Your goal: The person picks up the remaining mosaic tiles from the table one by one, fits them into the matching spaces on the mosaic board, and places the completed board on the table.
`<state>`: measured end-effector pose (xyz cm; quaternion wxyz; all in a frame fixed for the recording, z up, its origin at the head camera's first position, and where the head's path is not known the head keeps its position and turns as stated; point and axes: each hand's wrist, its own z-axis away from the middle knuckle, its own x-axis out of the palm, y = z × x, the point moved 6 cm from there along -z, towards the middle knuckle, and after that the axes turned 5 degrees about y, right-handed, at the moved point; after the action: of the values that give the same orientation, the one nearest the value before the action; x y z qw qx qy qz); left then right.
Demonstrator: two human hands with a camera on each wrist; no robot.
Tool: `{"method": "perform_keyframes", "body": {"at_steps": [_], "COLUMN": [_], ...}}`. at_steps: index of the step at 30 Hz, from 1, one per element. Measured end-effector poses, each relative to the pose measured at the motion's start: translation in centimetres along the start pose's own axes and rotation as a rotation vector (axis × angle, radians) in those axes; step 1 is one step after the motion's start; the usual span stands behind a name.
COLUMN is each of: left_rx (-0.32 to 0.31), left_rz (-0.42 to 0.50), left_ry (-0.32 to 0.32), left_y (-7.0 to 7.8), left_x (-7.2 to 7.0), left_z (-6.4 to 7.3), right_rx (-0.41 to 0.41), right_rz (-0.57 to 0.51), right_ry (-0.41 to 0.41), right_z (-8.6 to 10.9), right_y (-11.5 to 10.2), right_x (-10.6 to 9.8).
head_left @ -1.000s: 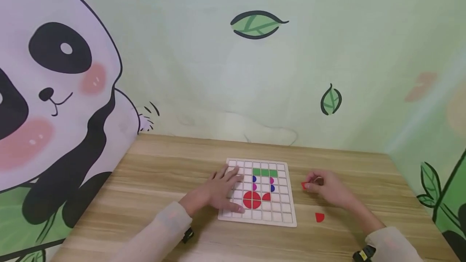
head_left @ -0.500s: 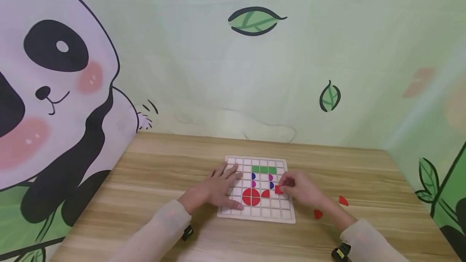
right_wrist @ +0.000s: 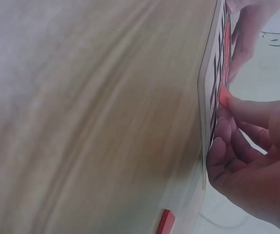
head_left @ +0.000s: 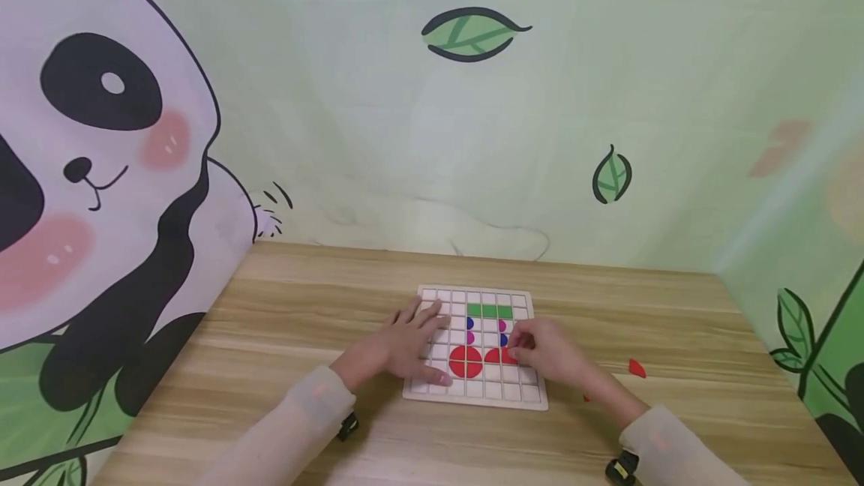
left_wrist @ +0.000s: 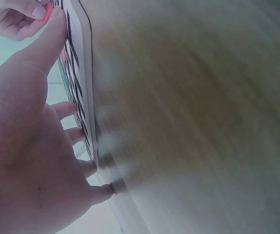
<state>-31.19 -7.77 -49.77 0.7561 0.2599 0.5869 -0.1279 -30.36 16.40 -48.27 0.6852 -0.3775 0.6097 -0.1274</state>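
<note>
Flat red piece (right_wrist: 224, 96) in right grip (head_left: 550, 353), square-gridded board (head_left: 493, 392) beneath

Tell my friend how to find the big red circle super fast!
On the table sits a white grid board. The left hand spreads over its left side, and the circle lies just up and right of the thumb. It's the only full circle; the red quarter beside it, by the right hand, is just a piece.
</note>
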Motion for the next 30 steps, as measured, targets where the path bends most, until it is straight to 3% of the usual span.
{"method": "perform_keyframes", "body": {"at_steps": [9,17,30], "left_rx": [0.000,0.014,-0.002], "left_rz": [0.009,-0.011,-0.002], "left_ry": [-0.005,0.013,0.004], "left_y": [0.1,-0.1,-0.1], "left_x": [0.6,0.1,0.0], "left_z": [0.1,-0.4,-0.3], "right_rx": [0.038,0.021,-0.123], "right_rz": [0.027,0.003,-0.006], "right_ry": [-0.009,0.009,-0.097], "right_z": [0.1,-0.4,1.3], "right_y": [-0.1,0.1,1.4], "right_x": [0.6,0.3,-5.3]}}
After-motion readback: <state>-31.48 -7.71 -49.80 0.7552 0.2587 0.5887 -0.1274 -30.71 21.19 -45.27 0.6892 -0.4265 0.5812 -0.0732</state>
